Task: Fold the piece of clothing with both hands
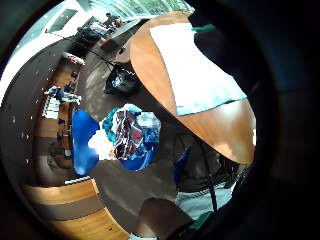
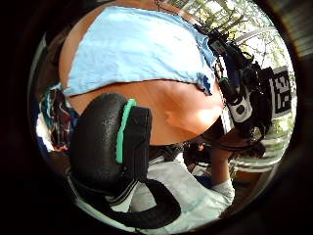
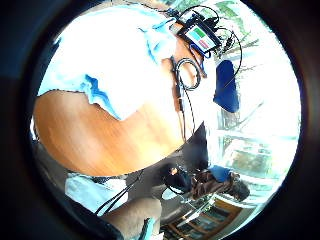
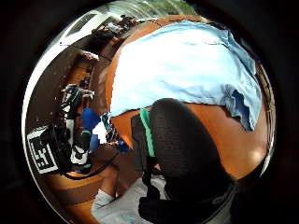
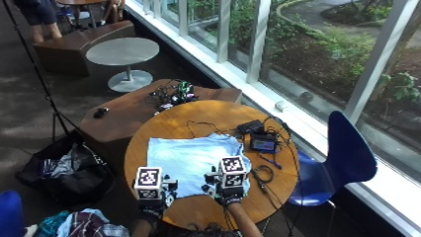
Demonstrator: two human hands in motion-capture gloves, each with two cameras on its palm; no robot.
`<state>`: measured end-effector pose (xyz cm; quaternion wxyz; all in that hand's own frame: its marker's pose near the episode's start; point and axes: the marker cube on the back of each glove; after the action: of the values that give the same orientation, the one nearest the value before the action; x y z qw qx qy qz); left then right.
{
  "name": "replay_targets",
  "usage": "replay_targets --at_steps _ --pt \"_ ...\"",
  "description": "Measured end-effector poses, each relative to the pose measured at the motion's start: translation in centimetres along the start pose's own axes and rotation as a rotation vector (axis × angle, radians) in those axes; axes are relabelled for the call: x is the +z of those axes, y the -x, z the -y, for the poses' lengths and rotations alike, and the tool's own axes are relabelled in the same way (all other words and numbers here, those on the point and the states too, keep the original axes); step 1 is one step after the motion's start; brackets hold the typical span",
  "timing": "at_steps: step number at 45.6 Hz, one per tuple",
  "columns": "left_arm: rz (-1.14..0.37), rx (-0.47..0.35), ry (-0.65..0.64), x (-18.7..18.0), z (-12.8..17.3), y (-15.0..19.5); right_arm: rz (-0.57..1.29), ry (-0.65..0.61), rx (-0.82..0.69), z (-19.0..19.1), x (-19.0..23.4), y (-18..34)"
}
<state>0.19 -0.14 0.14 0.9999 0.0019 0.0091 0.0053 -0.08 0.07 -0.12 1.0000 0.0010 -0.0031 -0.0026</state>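
Shirt [image 5: 190, 160], light blue, spread flat on round wooden table [image 5: 197, 116], hem toward near edge. L hand [image 5: 150, 193] at near-left edge of table, just by shirt's near-left corner; R hand [image 5: 227, 190] over shirt's near-right corner. Fingers hidden in outside view, so can't tell if either is apart, curled or clamped on cloth. Palm views: shirt below both palms w/ bare wood between hem and table edge; no cloth seen pinched. Small device w/ screen [image 5: 264, 144] and cables on table right of shirt. Blue chair [image 5: 339, 160] right of table. Clothes heap [image 5: 82, 222] on floor, near left.
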Motion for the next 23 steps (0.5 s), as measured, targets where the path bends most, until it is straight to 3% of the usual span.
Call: replay_targets --at_steps 23 --pt "-0.032 0.044 0.027 0.8 0.4 -0.6 0.0 -0.013 -0.009 0.0 -0.6 -0.2"
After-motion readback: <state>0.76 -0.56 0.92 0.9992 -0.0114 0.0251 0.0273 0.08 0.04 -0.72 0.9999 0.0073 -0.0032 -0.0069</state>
